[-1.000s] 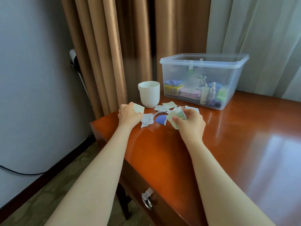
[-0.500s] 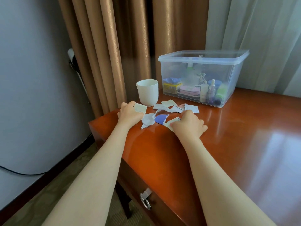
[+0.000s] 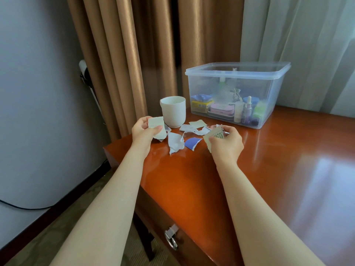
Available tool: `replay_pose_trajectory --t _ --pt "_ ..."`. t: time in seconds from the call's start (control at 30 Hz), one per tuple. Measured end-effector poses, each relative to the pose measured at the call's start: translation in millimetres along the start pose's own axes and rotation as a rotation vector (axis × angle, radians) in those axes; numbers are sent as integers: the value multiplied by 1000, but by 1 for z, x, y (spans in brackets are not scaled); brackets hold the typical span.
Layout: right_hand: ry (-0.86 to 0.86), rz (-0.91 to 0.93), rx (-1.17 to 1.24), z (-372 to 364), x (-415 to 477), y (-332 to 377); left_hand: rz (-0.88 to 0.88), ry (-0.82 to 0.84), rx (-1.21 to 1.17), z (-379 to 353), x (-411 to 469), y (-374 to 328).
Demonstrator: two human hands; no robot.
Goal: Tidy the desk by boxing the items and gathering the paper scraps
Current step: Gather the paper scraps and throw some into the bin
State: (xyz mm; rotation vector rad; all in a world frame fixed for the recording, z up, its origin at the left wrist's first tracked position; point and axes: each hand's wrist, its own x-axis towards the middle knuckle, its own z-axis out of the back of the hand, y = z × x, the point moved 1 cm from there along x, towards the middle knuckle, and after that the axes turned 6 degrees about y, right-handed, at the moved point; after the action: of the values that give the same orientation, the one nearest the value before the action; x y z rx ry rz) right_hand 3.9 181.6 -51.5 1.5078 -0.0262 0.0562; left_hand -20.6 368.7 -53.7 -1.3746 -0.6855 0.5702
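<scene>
Torn paper scraps lie on the red-brown desk [image 3: 269,179] near its left corner: a white scrap [image 3: 175,142], a blue scrap [image 3: 192,143] and several pale ones [image 3: 195,126] behind them. My left hand [image 3: 143,132] holds a pale scrap [image 3: 156,123] lifted above the desk, thumb on top of it. My right hand [image 3: 226,144] pinches a scrap with a green pattern [image 3: 215,135], raised off the surface. A clear plastic box [image 3: 238,73] stands behind, with its lid on and several toiletries inside.
A white mug [image 3: 173,111] stands between the scraps and the brown curtain [image 3: 134,54]. The desk's left edge drops off just beside my left hand. A drawer handle [image 3: 171,239] shows on the desk front. A black cable [image 3: 19,206] runs along the wall.
My right hand was pressing down on the scraps and has now lifted with the green-patterned scrap. My left hand has risen from the desk with its pale scrap.
</scene>
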Motion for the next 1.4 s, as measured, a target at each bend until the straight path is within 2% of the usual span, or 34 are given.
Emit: replay_pose_trajectory --t 0.1,0.2,0.3,0.4,0.47,0.57,0.7,0.83,0.97,1.03,1.2,1.27,1.33,1.4 --pt "-15 -4 84 -1 1 -1 36 104 -311 -1 -6 -7" --pt "45 -7 147 -5 1 1 21 253 -666 1 -14 -15" --pt "124 -6 211 -10 1 2 -34 371 -743 0 -19 -17" --pt "256 -9 326 -16 -2 3 -58 568 -543 -10 -25 -16" --pt "361 -21 409 -19 -5 5 -46 642 -386 -18 -29 -14" --pt "513 -43 451 -21 -8 4 -117 617 -100 -25 -34 -12" --pt "605 -10 357 -25 -9 1 -226 539 -6 -24 -34 -13" --pt "518 -24 352 -24 -8 -1 -326 492 174 -25 -36 -15" --pt "373 -59 386 -16 -2 1 -282 462 25 -21 -33 -17" --pt "316 -63 364 -12 0 1 -280 467 70 -22 -33 -15" --pt "131 -123 419 -3 8 -1 -387 268 269 -17 -25 -8" --pt "82 -185 486 1 9 -2 -342 409 402 -17 -24 -4" --pt "40 -218 540 4 11 -3 -316 582 663 -20 -27 3" --pt "5 -238 566 6 12 -4 -337 595 727 -20 -30 2"
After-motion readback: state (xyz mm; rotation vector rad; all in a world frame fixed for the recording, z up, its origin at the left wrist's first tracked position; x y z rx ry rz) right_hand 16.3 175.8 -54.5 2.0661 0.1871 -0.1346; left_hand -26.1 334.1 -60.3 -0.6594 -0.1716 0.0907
